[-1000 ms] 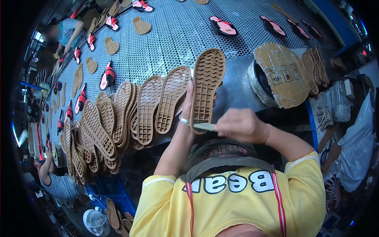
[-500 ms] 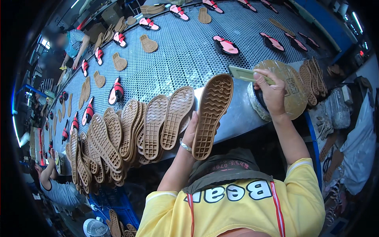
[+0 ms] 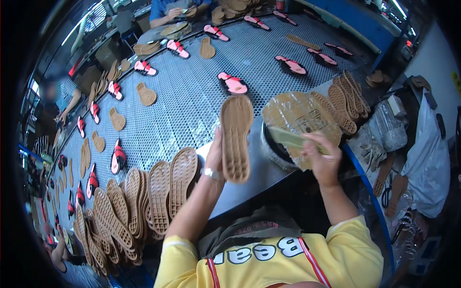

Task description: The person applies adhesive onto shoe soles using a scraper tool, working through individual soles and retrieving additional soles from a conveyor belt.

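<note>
The left hand (image 3: 216, 152) is closed around a sole (image 3: 236, 139), its thumb at the left edge and most of the fingers hidden behind. The sole is held up over the metal ledge (image 3: 230, 194), patterned face showing, wide end away from the person. The right hand (image 3: 322, 157) grips a flat green tool (image 3: 288, 137) by one end; the other end is over the dark opening of the tub (image 3: 274, 154), though whether it touches the inside I cannot tell. Cardboard (image 3: 283, 109) partly covers the tub. A pile of soles (image 3: 114, 216) leans at left, and sandals (image 3: 233, 85) lie on the mesh belt (image 3: 177, 105) beyond
</note>
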{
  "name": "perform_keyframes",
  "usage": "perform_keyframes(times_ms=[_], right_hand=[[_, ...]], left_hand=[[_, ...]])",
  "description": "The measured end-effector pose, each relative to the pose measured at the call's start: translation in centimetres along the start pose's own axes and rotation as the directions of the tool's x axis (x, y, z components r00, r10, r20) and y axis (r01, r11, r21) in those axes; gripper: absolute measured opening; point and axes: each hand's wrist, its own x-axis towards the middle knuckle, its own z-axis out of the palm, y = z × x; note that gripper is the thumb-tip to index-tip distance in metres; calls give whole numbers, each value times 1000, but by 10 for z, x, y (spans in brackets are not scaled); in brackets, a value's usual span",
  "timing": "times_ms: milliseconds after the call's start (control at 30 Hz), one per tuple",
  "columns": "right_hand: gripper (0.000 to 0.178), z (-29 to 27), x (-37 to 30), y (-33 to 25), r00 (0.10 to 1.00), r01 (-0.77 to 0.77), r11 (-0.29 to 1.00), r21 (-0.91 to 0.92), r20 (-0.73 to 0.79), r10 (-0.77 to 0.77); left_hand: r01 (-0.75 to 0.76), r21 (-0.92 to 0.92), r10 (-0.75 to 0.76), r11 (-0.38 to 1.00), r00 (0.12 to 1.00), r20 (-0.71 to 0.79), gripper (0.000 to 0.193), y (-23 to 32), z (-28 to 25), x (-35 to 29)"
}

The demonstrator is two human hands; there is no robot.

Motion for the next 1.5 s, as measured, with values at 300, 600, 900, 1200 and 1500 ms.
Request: perform_keyframes(times_ms=[300, 600, 900, 1200, 1500], right_hand=[[22, -102, -7, -9, 871, -128, 991, -28, -481, 99], [20, -90, -12, 20, 932, -200, 980, 22, -304, 197], [18, -45, -4, 39, 970, -241, 967, -84, 24, 244], [13, -9, -8, 55, 969, 12, 947, -322, 237, 68], [16, -9, -10, 50, 941, -280, 934, -223, 126, 313]], left_hand=[[-268, 343, 277, 900, 961, 25, 68, 79, 160, 182], [-157, 951, 456, 265, 890, 20, 54, 45, -87, -1], [408, 818, 660, -406, 750, -46, 59, -1, -138, -189], [316, 873, 651, -370, 759, 2, 55, -13, -131, -178], [118, 953, 706, -278, 698, 120, 51, -19, -109, -149]])
